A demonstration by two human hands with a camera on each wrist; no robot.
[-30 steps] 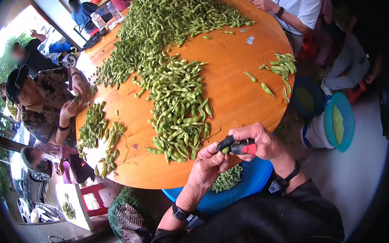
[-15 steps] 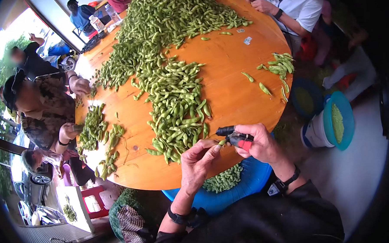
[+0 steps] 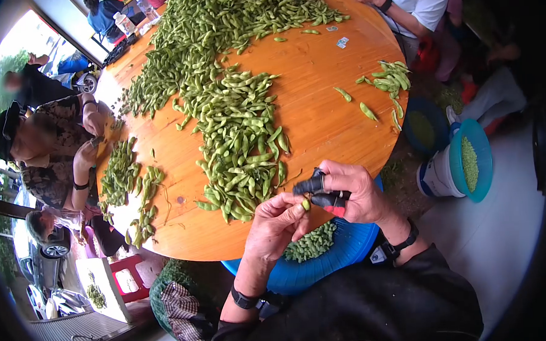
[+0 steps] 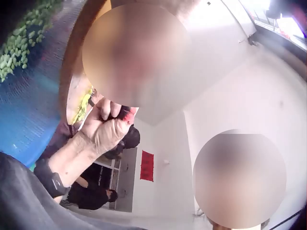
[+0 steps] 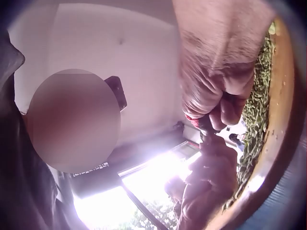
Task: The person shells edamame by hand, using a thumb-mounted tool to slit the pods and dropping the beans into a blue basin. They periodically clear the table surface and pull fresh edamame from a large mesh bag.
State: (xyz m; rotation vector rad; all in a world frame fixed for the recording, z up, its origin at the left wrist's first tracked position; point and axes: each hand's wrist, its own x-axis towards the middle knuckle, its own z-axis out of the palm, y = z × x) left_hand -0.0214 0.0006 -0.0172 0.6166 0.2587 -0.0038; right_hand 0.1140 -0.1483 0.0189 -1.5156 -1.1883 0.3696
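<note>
Moved: right hand (image 3: 358,194), in to the bean pod (image 3: 305,204). Left hand (image 3: 271,230): pinching pod; right: pinching its end, between both. I judge shelling underway; next calls for squeezing beans out.

The small, yellowish-green edamame pod (image 3: 306,203) stands slightly tilted in the pinch of the left hand (image 3: 274,224), its upper end between the black-covered fingertips of the right hand (image 3: 354,192). Unshelled green pods (image 3: 238,141) heap beyond; pale-green shelled beans (image 3: 313,243) pile below.
</note>
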